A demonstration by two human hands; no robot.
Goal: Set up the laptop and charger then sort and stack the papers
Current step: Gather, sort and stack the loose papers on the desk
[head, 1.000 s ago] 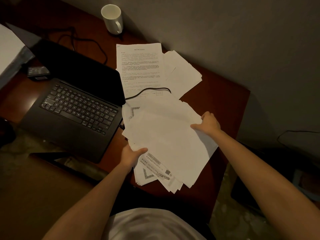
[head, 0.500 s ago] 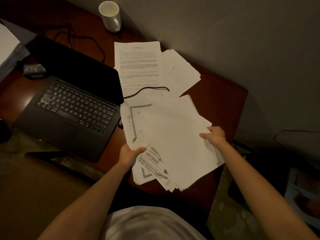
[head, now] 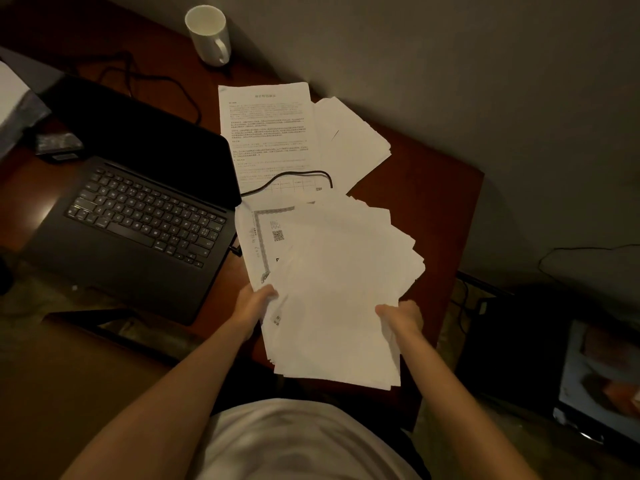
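Two hands grip one fanned sheaf of loose papers (head: 332, 289) above the near right part of the wooden desk (head: 433, 188). Left hand (head: 254, 303): thumb curled over the top of the sheaf's left edge, the other fingers hidden beneath the sheets. Right hand (head: 401, 315): thumb laid on top near the lower right edge, remaining fingers tucked under the paper, so that both hands pinch the sheaf between thumb and fingers. Uppermost sheets are blank white; a bordered sheet bearing a QR code (head: 278, 235) shows at the upper left of the fan, and the lower end of the sheaf overhangs the desk's near edge, toward the person's white shirt (head: 304, 445). Relative to the sheaf, an open black laptop (head: 138, 216) lies just to the left, its screen dark and its keyboard toward the person. Beyond the sheaf, farther from the person, a printed text page (head: 268, 133) lies flat on the desk, with a smaller stack of blank sheets (head: 349, 140) overlapping its right side at an angle. A black cable (head: 287, 176) runs from the laptop's right side across the lower part of the printed page. A dark charger brick (head: 60, 145) rests well to the left of the sheaf, behind the laptop's left corner. A white mug (head: 209, 34) stands upright at the far edge of the desk, against the wall, well beyond the sheaf.
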